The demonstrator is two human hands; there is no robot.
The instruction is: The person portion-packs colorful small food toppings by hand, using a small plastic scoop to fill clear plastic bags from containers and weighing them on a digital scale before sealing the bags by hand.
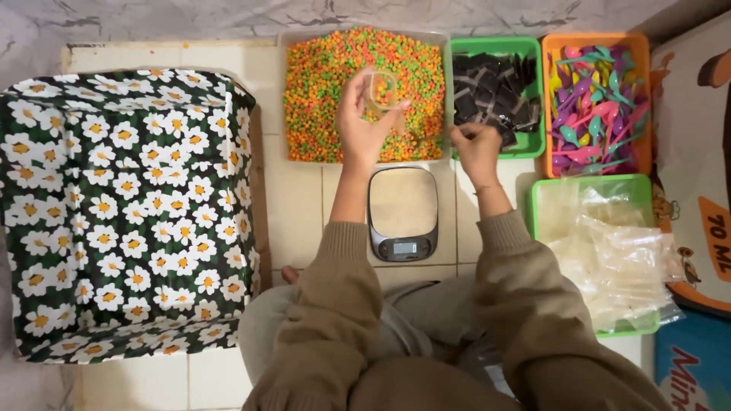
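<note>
Two hands | left (pixel 364 122) holds clear cup (pixel 383 90) | right (pixel 476 148) beside green tray (pixel 495 44)

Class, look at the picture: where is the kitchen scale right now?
In the head view, the kitchen scale sits on the tiled floor at centre, between the person's forearms, just below the clear tray of coloured pellets.

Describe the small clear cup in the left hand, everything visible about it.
The clear cup is small, see-through and plastic-looking. The left hand grips it from below and the side, holding it over the tray of orange and green pellets. Some coloured pellets seem to sit inside; how full it is cannot be told.
</note>
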